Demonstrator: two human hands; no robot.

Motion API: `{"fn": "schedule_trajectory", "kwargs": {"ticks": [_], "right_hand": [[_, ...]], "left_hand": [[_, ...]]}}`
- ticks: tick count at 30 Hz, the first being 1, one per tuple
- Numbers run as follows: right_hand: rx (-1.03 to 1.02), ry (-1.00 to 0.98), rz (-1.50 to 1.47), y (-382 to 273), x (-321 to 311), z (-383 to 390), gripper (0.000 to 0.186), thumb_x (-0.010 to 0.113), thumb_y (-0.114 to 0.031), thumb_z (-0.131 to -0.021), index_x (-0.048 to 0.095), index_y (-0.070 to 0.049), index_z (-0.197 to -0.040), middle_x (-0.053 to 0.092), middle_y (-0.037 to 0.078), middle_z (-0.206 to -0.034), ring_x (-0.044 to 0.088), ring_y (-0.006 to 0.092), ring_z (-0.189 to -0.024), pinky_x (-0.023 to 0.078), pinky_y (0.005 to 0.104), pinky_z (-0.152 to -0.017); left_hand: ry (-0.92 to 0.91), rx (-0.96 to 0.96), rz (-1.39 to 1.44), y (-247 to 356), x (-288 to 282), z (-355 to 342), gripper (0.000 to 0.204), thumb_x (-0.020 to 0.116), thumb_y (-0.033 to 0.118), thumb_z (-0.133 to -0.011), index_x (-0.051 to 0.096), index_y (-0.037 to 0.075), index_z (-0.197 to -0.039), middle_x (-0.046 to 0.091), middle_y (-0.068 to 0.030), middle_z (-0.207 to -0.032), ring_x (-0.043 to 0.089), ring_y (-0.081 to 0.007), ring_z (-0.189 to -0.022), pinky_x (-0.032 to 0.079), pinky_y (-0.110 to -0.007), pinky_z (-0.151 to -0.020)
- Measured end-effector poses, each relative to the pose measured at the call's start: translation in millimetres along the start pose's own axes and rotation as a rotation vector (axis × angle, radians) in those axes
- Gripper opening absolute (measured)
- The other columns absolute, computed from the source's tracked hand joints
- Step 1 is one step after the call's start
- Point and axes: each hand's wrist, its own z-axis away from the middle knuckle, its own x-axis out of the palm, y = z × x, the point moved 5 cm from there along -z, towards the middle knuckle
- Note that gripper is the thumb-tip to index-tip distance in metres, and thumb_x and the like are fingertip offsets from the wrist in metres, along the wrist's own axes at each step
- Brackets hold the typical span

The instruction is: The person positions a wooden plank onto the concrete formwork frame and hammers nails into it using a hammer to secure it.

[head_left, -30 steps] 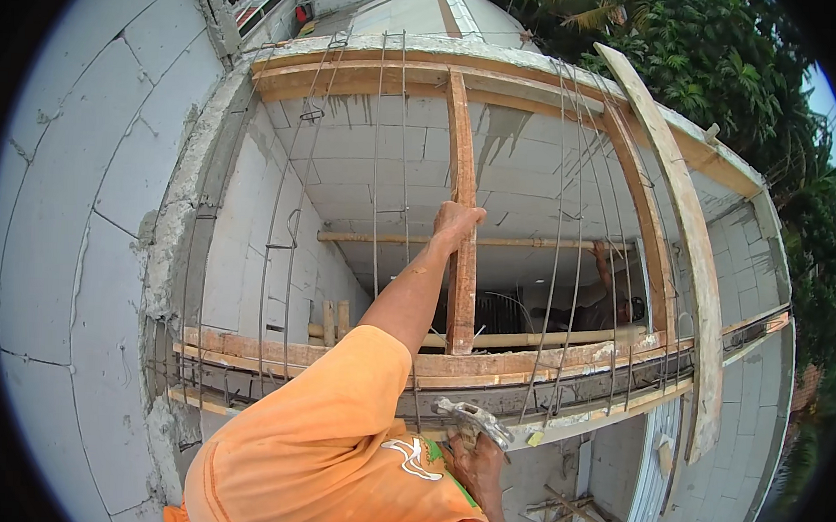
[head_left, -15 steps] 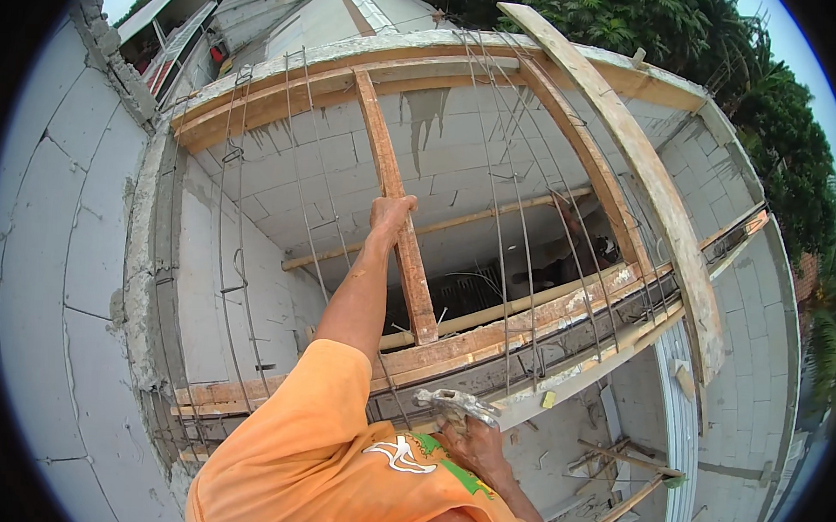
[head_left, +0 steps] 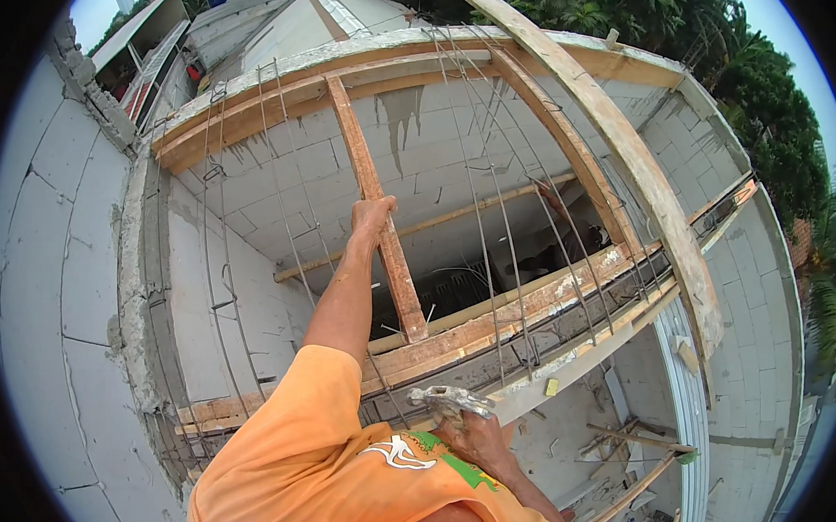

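Note:
My left hand (head_left: 373,214) is wrapped round a wooden beam (head_left: 359,156) at about its middle. The beam spans the opening, its far end at the back formwork board (head_left: 228,125) and its near end on the front board (head_left: 466,336). A nail (head_left: 431,311) sticks up by that near end. Close to my body, my right hand (head_left: 474,436) grips a claw hammer (head_left: 449,399), its metal head turned up and to the left. Most of the hammer's handle is hidden by the hand.
Thin steel rebar (head_left: 495,208) crosses the opening on both sides of the beam. A long plank (head_left: 620,130) lies across at the right, beside a second beam (head_left: 572,142). Below, another person's arm (head_left: 553,202) shows in the dark. Block walls (head_left: 752,304) surround the drop.
The whole view has shifted slightly, so the frame sits a little further left. My left hand stays on the beam and my right hand still holds the hammer.

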Motion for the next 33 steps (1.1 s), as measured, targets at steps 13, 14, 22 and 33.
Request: {"fn": "schedule_trajectory", "kwargs": {"ticks": [13, 14, 22, 33], "right_hand": [[-0.019, -0.003, 0.002, -0.4, -1.9, -0.8, 0.037, 0.072, -0.021, -0.087, 0.068, -0.008, -0.122, 0.072, 0.021, -0.102, 0.071, 0.0401, -0.083, 0.059, 0.0476, -0.072], [-0.013, 0.005, -0.003, 0.5, -1.7, 0.4, 0.037, 0.072, -0.021, -0.087, 0.068, -0.008, -0.122, 0.072, 0.021, -0.102, 0.071, 0.0401, -0.083, 0.059, 0.0476, -0.072], [-0.098, 0.07, -0.019, 11.1, 5.7, 5.9, 0.034, 0.069, -0.023, -0.089, 0.069, -0.01, -0.12, 0.072, 0.018, -0.102, 0.071, 0.0393, -0.08, 0.058, 0.0483, -0.067], [0.017, 0.01, -0.018, 15.1, -2.3, 7.1, 0.03, 0.063, -0.024, -0.093, 0.068, -0.013, -0.12, 0.072, 0.018, -0.104, 0.07, 0.0405, -0.084, 0.058, 0.0497, -0.071]], "left_hand": [[-0.062, 0.023, 0.083, -8.0, 2.1, -13.2, 0.027, 0.072, 0.016, -0.068, 0.064, -0.005, -0.083, 0.055, -0.0077, -0.071, 0.056, -0.0236, -0.058, 0.047, -0.042, -0.054], [-0.068, 0.02, 0.108, -8.2, -0.1, -11.5, 0.025, 0.072, 0.015, -0.068, 0.062, -0.004, -0.082, 0.053, -0.0067, -0.07, 0.055, -0.023, -0.055, 0.047, -0.042, -0.051], [-0.121, 0.025, 0.177, -5.0, 2.2, -5.8, 0.024, 0.071, 0.013, -0.07, 0.06, -0.004, -0.082, 0.052, -0.0079, -0.069, 0.055, -0.0236, -0.048, 0.049, -0.04, -0.047], [-0.149, 0.006, 0.195, -7.5, 10.5, -14.0, 0.036, 0.073, 0.017, -0.072, 0.06, -0.007, -0.096, 0.055, -0.012, -0.078, 0.06, -0.0258, -0.057, 0.056, -0.041, -0.055]]}}
